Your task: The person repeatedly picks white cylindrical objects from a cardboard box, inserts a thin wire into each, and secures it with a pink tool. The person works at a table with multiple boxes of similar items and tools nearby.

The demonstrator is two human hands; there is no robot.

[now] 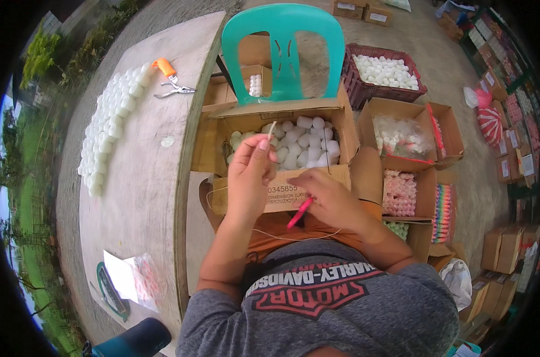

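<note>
My left hand [253, 169] is raised over the near side of an open cardboard box [258, 206], thumb and fingers pinched on the short pale end of a cord [272, 129]. A thin pale line of cord also hangs in a loop across my lap. Lower and to the right, my right hand [328, 197] is closed around a slim bright pink tool [300, 213], which slants down toward my lap; its exact kind is hidden by the fingers. Many small white rounded cylinders [308, 141] fill the box beneath and beyond my hands.
On the table [145, 238] at left lie rows of white cylinders [112, 122], orange-handled pliers [173, 83], a plastic bag [144, 279] and a dark bottle [133, 339]. A teal chair [285, 65] stands beyond the box. A crate [384, 92] and several cartons [395, 110] crowd the right.
</note>
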